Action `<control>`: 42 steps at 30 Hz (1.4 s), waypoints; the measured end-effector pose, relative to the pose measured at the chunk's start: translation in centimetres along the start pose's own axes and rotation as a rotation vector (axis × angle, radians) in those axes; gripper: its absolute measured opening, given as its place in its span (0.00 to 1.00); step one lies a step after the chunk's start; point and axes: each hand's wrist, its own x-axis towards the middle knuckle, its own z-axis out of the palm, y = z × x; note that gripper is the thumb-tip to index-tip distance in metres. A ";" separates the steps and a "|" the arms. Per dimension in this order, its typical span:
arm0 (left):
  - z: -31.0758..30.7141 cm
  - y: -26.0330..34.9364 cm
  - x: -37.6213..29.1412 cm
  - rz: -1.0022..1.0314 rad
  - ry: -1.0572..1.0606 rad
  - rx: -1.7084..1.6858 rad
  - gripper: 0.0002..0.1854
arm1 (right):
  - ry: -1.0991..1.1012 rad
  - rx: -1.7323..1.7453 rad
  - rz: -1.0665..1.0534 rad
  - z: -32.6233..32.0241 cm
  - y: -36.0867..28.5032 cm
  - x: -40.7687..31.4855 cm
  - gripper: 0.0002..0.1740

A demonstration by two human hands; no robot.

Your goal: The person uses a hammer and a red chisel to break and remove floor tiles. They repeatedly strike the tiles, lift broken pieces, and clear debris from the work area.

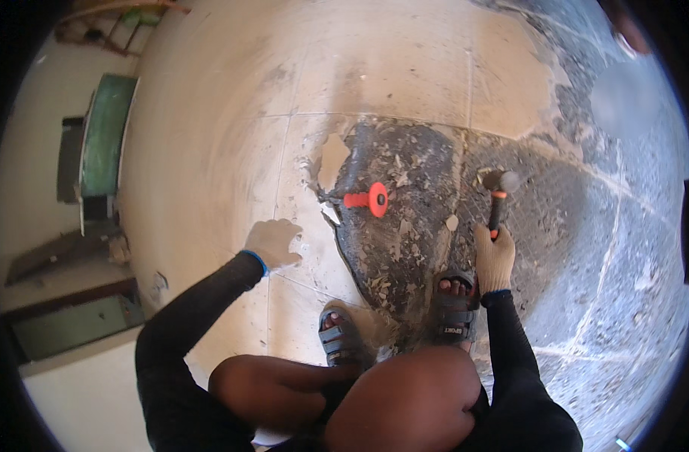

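Note:
My left hand (274,243), in a pale knit glove, is held over the light floor tiles with its fingers apart and curled, holding nothing. A chisel with a red grip and round red hand guard (378,199) lies to its right, its tip at the broken tile edge. My right hand (496,257), gloved too, grips the black and orange handle of a hammer (497,206). The hammer's head is above the dark, stripped floor. A loose tile piece (333,161) sits just above the chisel, and a small chip (452,222) lies between chisel and hammer.
Light floor tiles (237,152) spread to the left and top. Rough exposed floor (582,271) with line ridges extends right. Shards (383,285) litter the dark patch near my sandalled feet. A green panel (108,135) and a wooden frame (118,34) stand at the far left.

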 end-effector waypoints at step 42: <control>10.8 -9.7 15.8 -0.151 0.930 -0.653 0.27 | -0.321 -0.379 -0.389 31.8 -18.2 6.8 0.26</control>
